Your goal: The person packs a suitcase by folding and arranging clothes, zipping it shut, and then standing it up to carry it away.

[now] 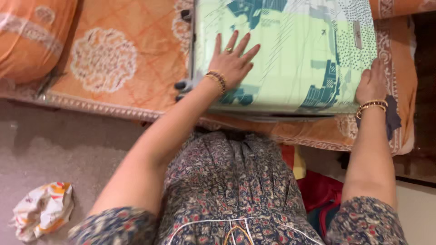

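The suitcase [290,59] lies flat on the bed [122,59], its near edge by the person's body. The left hand [232,61] rests open, fingers spread, on the lid; the right hand [370,84] curls over the near right corner. The hard shell looks stiff, smooth and probably heavy; edges and corners give the best hold. Left of the left hand are wheels [181,86]; a pillow [27,36] lies farther left, and crumpled cloth [43,208] on the floor.

the pale green suitcase [290,54] fills the bed's near right part, leaving only a thin strip of orange bedspread [118,59] at its right edge. left of it the cover lies open up to the orange pillow [32,36].
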